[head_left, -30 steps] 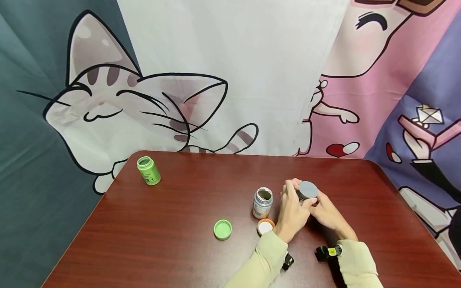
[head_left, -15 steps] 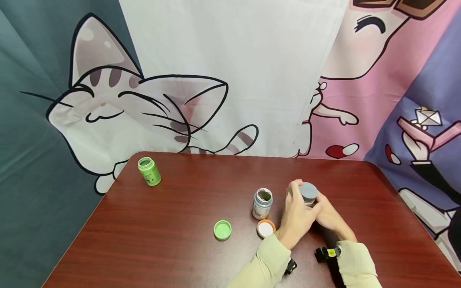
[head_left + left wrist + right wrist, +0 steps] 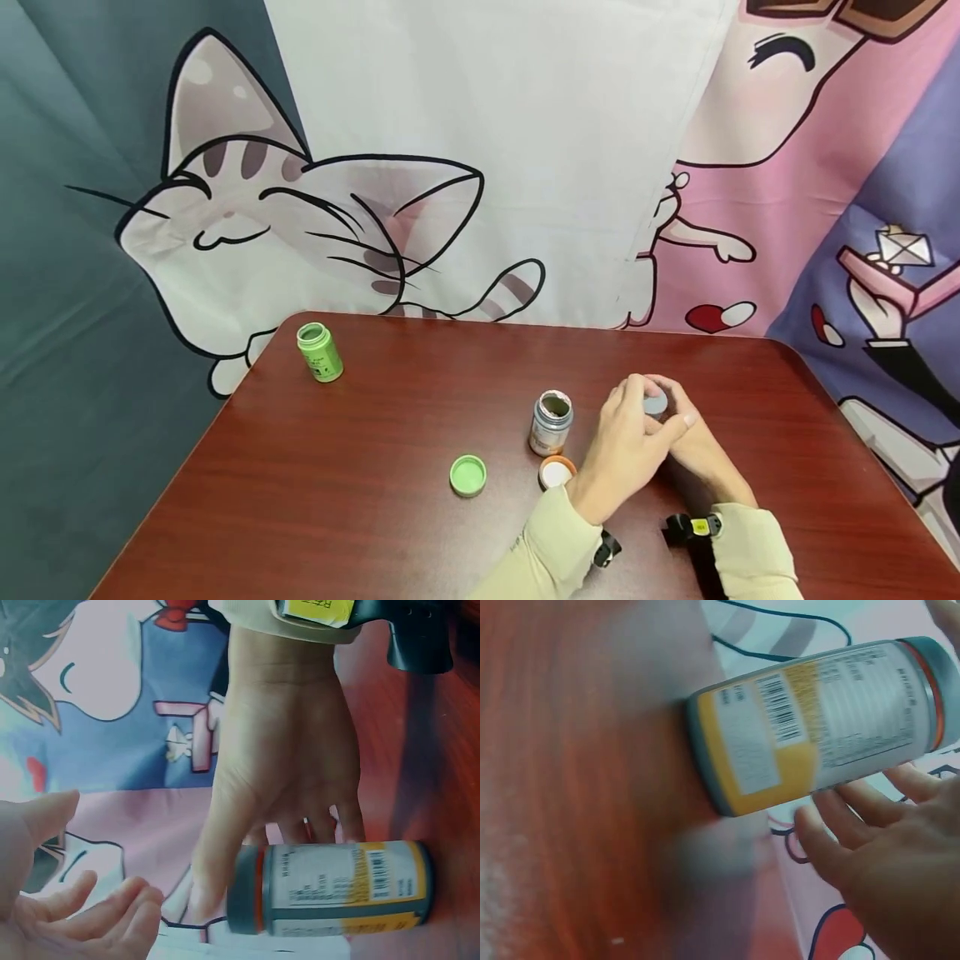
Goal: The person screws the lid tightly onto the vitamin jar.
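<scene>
A grey-capped bottle (image 3: 337, 889) with a white and yellow barcode label stands upright between my hands. In the head view only part of its grey cap (image 3: 655, 405) shows between the fingers. My left hand (image 3: 626, 442) reaches round the cap, thumb out to the right; the left wrist view shows its fingers loosely bent and apart from the cap. My right hand (image 3: 289, 757) is at the bottle's other side, thumb beside the cap, fingers extended behind the body. From the right wrist, its fingertips (image 3: 804, 816) are right at the bottle's side.
An uncapped grey bottle (image 3: 551, 429) stands left of my hands, with an orange-rimmed lid (image 3: 556, 473) in front. A green lid (image 3: 468, 476) lies farther left. An uncapped green bottle (image 3: 320, 354) stands at the table's (image 3: 337, 517) back left. A printed cloth (image 3: 510, 183) hangs behind.
Both hands have shifted slightly right with the grey-capped bottle. The fingers now cover more of the cap, and the left thumb has swung out to the right. The other bottles and lids stay put.
</scene>
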